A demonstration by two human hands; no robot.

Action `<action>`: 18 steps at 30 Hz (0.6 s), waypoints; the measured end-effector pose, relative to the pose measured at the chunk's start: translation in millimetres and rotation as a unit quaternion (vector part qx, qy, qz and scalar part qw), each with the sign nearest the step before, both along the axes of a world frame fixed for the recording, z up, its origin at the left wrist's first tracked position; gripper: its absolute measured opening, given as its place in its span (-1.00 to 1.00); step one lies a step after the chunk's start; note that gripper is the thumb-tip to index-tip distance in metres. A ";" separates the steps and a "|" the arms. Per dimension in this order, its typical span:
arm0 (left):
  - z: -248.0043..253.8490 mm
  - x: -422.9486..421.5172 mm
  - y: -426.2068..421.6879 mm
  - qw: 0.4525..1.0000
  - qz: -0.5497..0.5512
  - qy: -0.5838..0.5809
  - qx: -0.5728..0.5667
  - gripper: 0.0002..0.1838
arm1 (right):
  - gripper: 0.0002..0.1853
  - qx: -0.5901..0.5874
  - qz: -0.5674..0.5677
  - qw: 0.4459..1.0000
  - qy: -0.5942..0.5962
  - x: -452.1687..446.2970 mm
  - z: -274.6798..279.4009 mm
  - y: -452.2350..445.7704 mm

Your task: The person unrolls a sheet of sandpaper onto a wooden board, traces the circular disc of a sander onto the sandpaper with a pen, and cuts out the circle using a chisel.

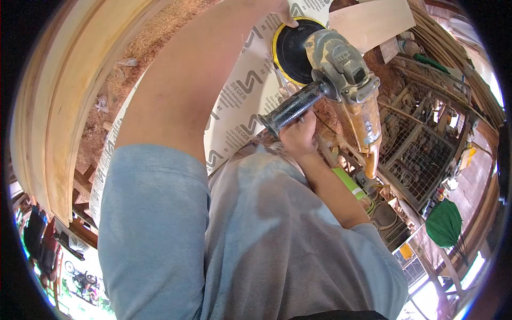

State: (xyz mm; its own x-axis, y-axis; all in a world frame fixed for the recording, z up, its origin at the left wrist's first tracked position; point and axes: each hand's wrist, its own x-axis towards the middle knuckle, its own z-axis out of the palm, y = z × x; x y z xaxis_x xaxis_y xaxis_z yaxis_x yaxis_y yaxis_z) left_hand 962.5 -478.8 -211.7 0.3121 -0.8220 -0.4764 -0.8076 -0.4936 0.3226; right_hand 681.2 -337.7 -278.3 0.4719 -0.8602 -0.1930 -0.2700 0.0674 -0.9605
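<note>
One power tool [349,88], yellow-rimmed disc [290,50] in front of printed sheet [237,114], beyond person's torso [266,234]. Left hand [281,9]: thumb at disc's edge, rest cropped; grip cannot be told. Right hand [298,133]: curled behind side handle [293,109], hold hidden. Stage seems early: sheet looks whole where visible; work at disc apparently unfinished.

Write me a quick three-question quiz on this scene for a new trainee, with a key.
1. True or false: the disc on the power tool has a yellow rim.
2. Fill in the blank: the name repeated across the printed sheet is ____.
3. Short answer: which of the person's hands is nearer the disc's top edge, as pictured?

Key:
1. True
2. SIEGER
3. The left hand
</note>
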 end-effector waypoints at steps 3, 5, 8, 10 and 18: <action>0.0 0.2 0.8 1.000 -0.001 0.000 0.003 -0.10 | -0.57 0.025 -0.045 0.999 0.000 3.7 6.3 -0.3; 0.0 -0.5 -0.8 1.000 -0.005 -0.002 0.004 -0.09 | -0.60 -0.052 -0.013 0.997 0.047 2.6 10.5 -0.8; -0.4 0.9 0.2 1.000 -0.006 0.004 0.010 -0.09 | -0.73 -0.082 -0.030 0.991 0.102 -10.7 22.6 -0.3; -0.9 2.7 1.0 1.000 -0.015 0.017 0.021 -0.07 | -0.85 -0.096 -0.002 0.978 0.183 -25.5 31.7 -0.5; -3.4 2.3 -3.0 1.000 -0.018 0.006 0.018 -0.03 | -0.91 -0.039 -0.048 0.997 0.049 -17.2 29.9 -6.4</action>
